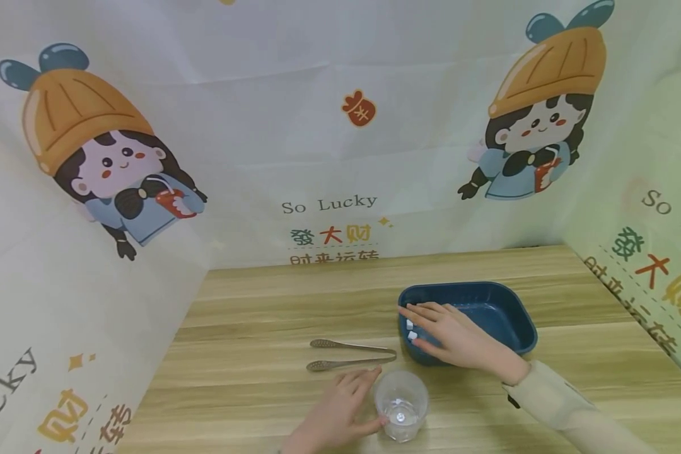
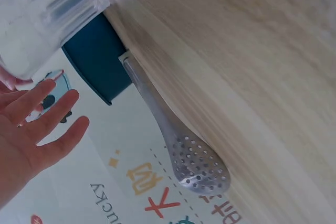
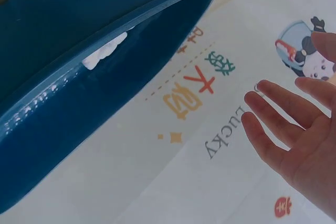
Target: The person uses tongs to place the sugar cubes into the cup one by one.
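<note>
My left hand point(image 1: 340, 403) is beside a clear plastic cup point(image 1: 401, 397), fingers spread and the thumb tip right at the cup's wall. The cup stands upright on the table, with a little clear content at its bottom. Over the near left part of a dark blue basin point(image 1: 526, 321) hovers my right hand point(image 1: 456, 334), palm down and fingers extended, holding nothing. Small white cubes point(image 1: 412, 335) lie in the basin's left end, partly hidden by that hand. In the right wrist view, white pieces point(image 3: 105, 52) show inside the basin.
Metal tongs point(image 1: 325, 365) with perforated spoon-shaped ends lie left of the cup, just beyond my left hand. The wood-grain table point(image 1: 250, 315) is bordered by printed cloth walls point(image 1: 250, 157) at the back and both sides.
</note>
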Available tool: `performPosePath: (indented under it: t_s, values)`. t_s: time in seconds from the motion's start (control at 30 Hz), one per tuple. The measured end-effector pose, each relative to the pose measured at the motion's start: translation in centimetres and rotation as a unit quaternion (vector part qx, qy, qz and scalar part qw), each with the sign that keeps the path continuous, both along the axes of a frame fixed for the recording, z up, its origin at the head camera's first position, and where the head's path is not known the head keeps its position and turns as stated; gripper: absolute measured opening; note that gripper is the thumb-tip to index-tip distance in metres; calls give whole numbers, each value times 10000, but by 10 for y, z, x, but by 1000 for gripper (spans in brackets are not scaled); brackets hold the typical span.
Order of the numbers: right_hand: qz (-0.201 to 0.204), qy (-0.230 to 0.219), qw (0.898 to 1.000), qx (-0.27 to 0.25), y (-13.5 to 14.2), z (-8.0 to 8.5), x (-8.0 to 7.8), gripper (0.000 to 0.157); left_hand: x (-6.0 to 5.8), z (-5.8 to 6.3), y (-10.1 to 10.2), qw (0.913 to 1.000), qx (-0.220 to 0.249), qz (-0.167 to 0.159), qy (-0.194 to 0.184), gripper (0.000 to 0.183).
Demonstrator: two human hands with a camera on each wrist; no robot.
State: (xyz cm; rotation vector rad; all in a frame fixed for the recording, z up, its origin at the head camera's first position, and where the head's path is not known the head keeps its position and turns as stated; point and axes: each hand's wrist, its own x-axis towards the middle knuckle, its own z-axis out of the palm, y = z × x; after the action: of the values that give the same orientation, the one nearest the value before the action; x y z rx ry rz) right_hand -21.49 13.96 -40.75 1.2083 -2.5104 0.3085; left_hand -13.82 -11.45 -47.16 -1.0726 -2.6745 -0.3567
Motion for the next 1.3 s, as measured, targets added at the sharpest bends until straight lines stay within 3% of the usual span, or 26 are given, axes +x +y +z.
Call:
performPosePath:
  t_s: [0.13,0.3,0.53,0.77,1.0,1.3]
  values:
    - [134,-17,9998,145,-7,0,-4,56,2,1,4,9977,-586,-105,339,83]
    - [274,-194,9990,287,-19,1,-10,55,2,5,6,9927,-976,-132,697,91]
    - [384,-656,9942,764,-37,1,-19,53,-6,6,11,9846,-1177,-173,1282,99]
    - [546,-646,9856,1461,-56,2,-34,51,-9,8,15,9788,-1269,-227,1589,100]
    - [782,-410,9729,2135,-74,2,-50,48,-9,6,18,9799,-1304,-129,1501,98]
    - [990,-365,9438,3131,-99,-4,-58,55,-8,7,21,9862,-1304,-72,1016,96]
